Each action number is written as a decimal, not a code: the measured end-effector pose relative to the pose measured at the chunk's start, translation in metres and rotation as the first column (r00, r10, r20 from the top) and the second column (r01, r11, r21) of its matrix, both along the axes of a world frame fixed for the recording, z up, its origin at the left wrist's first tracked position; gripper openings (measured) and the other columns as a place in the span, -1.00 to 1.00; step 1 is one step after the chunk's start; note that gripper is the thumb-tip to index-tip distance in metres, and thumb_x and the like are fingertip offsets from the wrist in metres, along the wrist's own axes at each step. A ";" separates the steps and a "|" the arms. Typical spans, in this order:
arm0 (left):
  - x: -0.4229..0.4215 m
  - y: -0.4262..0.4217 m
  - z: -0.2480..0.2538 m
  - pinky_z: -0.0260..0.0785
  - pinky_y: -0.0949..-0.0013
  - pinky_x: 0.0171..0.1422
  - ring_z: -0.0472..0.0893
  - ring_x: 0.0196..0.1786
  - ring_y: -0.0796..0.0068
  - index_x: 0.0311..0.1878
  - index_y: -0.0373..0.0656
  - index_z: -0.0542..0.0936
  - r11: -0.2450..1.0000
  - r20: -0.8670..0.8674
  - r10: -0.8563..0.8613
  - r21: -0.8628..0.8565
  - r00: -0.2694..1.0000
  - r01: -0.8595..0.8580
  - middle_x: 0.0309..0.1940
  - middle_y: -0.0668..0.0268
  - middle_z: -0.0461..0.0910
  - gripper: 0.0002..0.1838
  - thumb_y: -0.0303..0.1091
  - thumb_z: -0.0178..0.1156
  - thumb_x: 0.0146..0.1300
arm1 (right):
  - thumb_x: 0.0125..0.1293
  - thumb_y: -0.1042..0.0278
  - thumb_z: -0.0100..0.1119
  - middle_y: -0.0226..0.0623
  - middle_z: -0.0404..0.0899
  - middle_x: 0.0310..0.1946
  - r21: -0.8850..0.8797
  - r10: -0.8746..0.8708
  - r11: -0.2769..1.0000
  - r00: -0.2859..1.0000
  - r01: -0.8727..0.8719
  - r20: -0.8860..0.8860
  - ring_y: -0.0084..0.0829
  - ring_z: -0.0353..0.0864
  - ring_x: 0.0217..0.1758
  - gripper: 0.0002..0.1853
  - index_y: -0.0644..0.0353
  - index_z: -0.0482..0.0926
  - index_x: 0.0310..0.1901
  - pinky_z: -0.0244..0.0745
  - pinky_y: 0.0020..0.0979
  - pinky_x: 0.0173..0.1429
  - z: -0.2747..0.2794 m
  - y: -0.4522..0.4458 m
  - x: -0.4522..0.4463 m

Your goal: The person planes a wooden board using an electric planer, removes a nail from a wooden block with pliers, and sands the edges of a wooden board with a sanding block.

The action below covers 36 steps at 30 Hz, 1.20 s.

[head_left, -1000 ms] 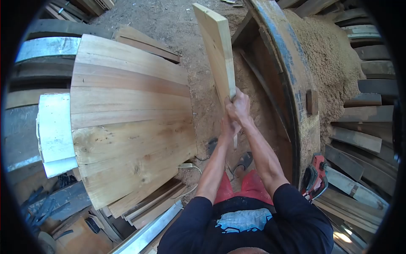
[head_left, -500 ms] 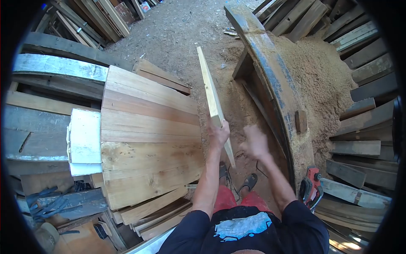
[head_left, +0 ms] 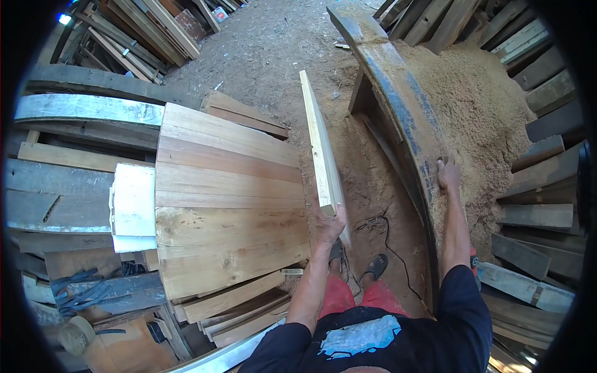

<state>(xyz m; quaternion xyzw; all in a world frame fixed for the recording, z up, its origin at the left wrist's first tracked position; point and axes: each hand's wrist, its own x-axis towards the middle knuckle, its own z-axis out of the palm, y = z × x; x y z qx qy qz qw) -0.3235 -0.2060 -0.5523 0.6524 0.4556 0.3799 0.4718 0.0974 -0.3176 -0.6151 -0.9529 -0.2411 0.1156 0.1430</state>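
Observation:
My left hand (head_left: 329, 225) is closed around the near end of a pale wooden board (head_left: 318, 155), which stands on its narrow edge and points away from me. Over on the right, my right hand (head_left: 449, 174) is down on the dusty workbench (head_left: 398, 93) with its fingers curled. It covers the spot where a small wood block lay, and the block is hidden under it. Left of the board lies a row of planed planks (head_left: 230, 186) side by side, with reddish and yellowish tones.
Sawdust (head_left: 479, 105) is heaped beyond the bench. A red power tool (head_left: 474, 260) shows partly behind my right arm. A black cord (head_left: 388, 242) runs over the ground near my feet. Stacked boards (head_left: 541, 214) line the right side; a white block (head_left: 134, 205) stands left of the planks.
My right hand has swung from the middle over to the bench and closed over the small wood block. My left hand still holds the board, slightly lower in view.

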 end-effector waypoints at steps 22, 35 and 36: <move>0.022 -0.049 0.007 0.45 0.17 0.40 0.56 0.36 0.14 0.67 -0.16 -0.01 0.972 0.008 -0.207 0.112 0.978 0.205 0.37 0.07 0.49 0.15 -0.54 0.49 0.08 | 0.49 0.09 0.09 0.19 0.45 0.37 0.682 0.582 0.726 0.608 -0.088 -0.541 -0.07 0.46 0.45 -0.16 0.41 0.01 0.61 0.28 -0.19 0.55 0.170 0.045 -0.274; 0.002 -0.104 -0.016 0.25 0.12 0.62 0.35 0.55 -0.05 0.66 -0.32 -0.02 0.896 -0.085 -0.271 0.342 0.959 0.284 0.55 -0.11 0.23 0.05 -0.57 0.32 0.13 | 0.52 0.14 0.02 0.02 0.55 0.12 0.681 0.593 0.722 0.618 -0.122 -0.516 -0.20 0.56 0.23 -0.40 0.34 0.25 0.45 0.43 -0.20 0.37 0.155 0.034 -0.257; 0.002 -0.106 -0.010 0.26 0.13 0.61 0.39 0.52 0.00 0.65 -0.33 -0.01 0.887 -0.098 -0.281 0.352 0.955 0.297 0.52 -0.07 0.28 0.04 -0.55 0.34 0.15 | 0.51 0.14 0.03 0.16 0.49 0.29 0.600 0.545 0.784 0.639 -0.159 -0.544 -0.06 0.50 0.41 -0.28 0.38 0.12 0.55 0.32 -0.18 0.51 0.142 0.012 -0.268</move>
